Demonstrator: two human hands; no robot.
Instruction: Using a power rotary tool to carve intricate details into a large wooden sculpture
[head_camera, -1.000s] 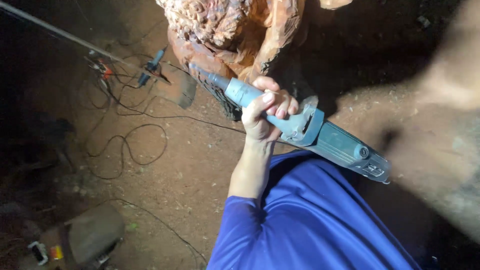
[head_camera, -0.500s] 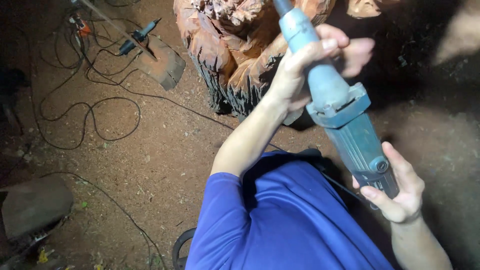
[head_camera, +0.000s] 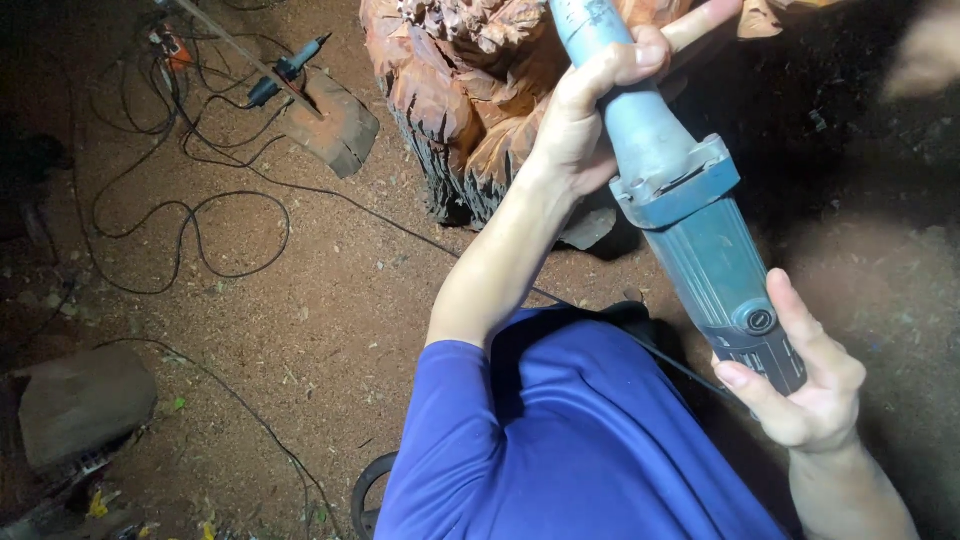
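Observation:
A long blue-grey power grinder runs from the top centre down to the right. My left hand wraps around its slim front neck, with one finger stretched out toward the carving. My right hand cups the grinder's rear end from below, thumb along its side. The tool's nose points at a reddish carved wooden block standing on the dirt ground; its tip is out of view at the top edge. My blue sleeve fills the lower middle.
Black cables loop over the red dirt at the left. A second small power tool and a wooden offcut lie at upper left. A grey stone-like lump sits at lower left. A dark round object is beside my body.
The grinder has swung from lying across to nearly upright toward the carving. My right hand has come in and taken its rear end. The view has shifted closer.

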